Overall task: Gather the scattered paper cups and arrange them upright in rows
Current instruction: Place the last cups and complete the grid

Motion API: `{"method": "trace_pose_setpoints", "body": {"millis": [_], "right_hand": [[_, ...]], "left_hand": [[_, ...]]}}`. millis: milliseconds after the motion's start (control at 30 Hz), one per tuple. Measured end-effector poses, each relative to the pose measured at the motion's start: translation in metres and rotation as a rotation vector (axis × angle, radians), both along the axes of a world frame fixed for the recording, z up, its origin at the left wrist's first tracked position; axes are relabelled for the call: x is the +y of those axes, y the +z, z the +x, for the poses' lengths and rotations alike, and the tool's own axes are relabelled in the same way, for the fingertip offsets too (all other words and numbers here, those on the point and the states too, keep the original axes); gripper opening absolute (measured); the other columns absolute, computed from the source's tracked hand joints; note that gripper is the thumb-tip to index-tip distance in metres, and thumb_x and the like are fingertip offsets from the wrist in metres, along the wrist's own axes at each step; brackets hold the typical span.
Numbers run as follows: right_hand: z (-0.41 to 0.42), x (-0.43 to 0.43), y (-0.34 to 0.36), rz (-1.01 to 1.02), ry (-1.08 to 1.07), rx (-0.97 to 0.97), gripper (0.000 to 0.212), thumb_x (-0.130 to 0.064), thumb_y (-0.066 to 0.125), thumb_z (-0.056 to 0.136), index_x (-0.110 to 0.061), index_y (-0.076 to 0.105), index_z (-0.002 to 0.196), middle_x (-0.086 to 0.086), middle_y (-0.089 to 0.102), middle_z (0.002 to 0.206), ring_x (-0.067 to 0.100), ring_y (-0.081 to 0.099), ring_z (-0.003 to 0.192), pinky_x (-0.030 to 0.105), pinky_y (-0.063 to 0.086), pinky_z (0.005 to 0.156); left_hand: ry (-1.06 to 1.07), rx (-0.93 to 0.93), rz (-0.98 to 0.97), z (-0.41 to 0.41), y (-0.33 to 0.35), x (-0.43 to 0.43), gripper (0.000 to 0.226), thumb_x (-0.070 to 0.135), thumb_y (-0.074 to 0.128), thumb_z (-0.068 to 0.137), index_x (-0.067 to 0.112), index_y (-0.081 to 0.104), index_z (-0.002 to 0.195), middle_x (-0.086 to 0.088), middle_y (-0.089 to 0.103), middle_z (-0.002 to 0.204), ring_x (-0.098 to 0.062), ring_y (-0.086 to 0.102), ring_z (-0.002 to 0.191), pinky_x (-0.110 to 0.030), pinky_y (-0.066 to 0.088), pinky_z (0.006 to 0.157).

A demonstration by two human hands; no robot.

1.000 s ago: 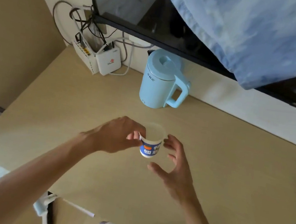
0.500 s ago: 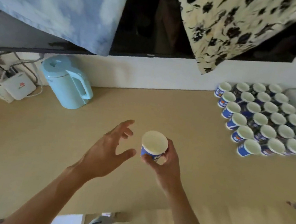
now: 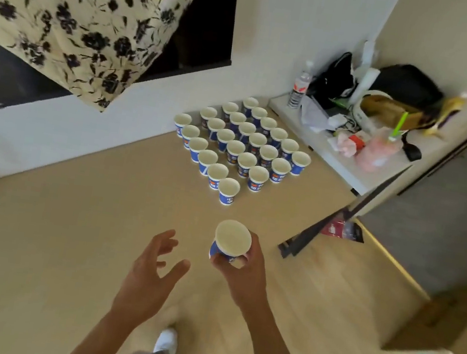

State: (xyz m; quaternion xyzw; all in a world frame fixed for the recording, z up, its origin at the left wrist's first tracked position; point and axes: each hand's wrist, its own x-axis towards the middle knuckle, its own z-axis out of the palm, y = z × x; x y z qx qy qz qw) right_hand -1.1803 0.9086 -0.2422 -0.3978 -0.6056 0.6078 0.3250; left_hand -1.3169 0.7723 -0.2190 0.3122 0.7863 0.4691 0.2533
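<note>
**Placing the held cup**

The right hand (image 3: 239,271) is closed round an upright paper cup (image 3: 232,238); the left hand (image 3: 156,268) is spread wide, empty. The cup is best lowered level beside the cup rows (image 3: 239,147) at twelve o'clock, neighbours left untouched.

Floral cloth (image 3: 77,17) hangs over a dark screen (image 3: 207,21), upper left. At right, a white side table (image 3: 344,166) bears a water bottle (image 3: 299,88), a black bag (image 3: 406,84) and a pink drink (image 3: 380,148) with a green straw.
</note>
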Motion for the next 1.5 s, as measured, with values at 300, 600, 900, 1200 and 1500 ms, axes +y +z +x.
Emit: {"method": "trace_pose_setpoints", "body": {"millis": [300, 600, 900, 1200, 1500], "right_hand": [[-0.004, 0.087, -0.028, -0.015, -0.005, -0.092, 0.063, -0.024, 0.081, 0.061, -0.026, 0.059, 0.119, -0.015, 0.067, 0.109, 0.007, 0.065, 0.102, 0.028, 0.055, 0.086], [-0.026, 0.168, -0.070, -0.056, 0.195, -0.289, 0.060, -0.004, 0.082, 0.068, -0.022, 0.059, 0.121, -0.015, 0.069, 0.103, 0.000, 0.066, 0.088, 0.015, 0.050, 0.075], [-0.053, 0.209, -0.123, -0.080, 0.385, -0.383, 0.061, 0.000, 0.080, 0.072, -0.025, 0.057, 0.123, -0.018, 0.067, 0.101, -0.006, 0.063, 0.083, 0.011, 0.049, 0.072], [-0.071, 0.231, -0.159, -0.047, 0.410, -0.362, 0.067, 0.006, 0.079, 0.066, -0.018, 0.057, 0.125, -0.001, 0.067, 0.115, 0.017, 0.064, 0.104, 0.031, 0.054, 0.091], [-0.071, 0.235, -0.171, 0.012, 0.422, -0.353, 0.071, 0.002, 0.082, 0.063, -0.023, 0.057, 0.124, -0.002, 0.066, 0.117, 0.017, 0.063, 0.107, 0.040, 0.051, 0.098]], "left_hand": [[0.099, -0.150, -0.003, -0.010, -0.022, 0.098, 0.044, 0.022, 0.073, 0.090, 0.035, 0.052, 0.125, 0.012, 0.064, 0.117, -0.004, 0.060, 0.114, -0.022, 0.045, 0.088], [0.305, -0.285, -0.004, -0.026, -0.038, 0.188, 0.044, 0.020, 0.072, 0.090, 0.027, 0.053, 0.129, 0.007, 0.064, 0.119, -0.008, 0.059, 0.113, -0.019, 0.043, 0.086], [0.528, -0.290, -0.039, -0.016, -0.044, 0.216, 0.041, 0.020, 0.071, 0.091, 0.024, 0.053, 0.127, 0.005, 0.063, 0.116, -0.012, 0.060, 0.111, -0.024, 0.048, 0.089], [0.654, -0.306, -0.094, 0.001, -0.050, 0.220, 0.043, 0.020, 0.071, 0.091, 0.021, 0.054, 0.130, 0.002, 0.065, 0.118, -0.014, 0.063, 0.111, -0.013, 0.045, 0.080], [0.717, -0.279, -0.085, -0.001, -0.054, 0.218, 0.043, 0.019, 0.070, 0.091, 0.018, 0.055, 0.131, 0.000, 0.066, 0.119, -0.015, 0.063, 0.111, -0.001, 0.045, 0.069]]}}
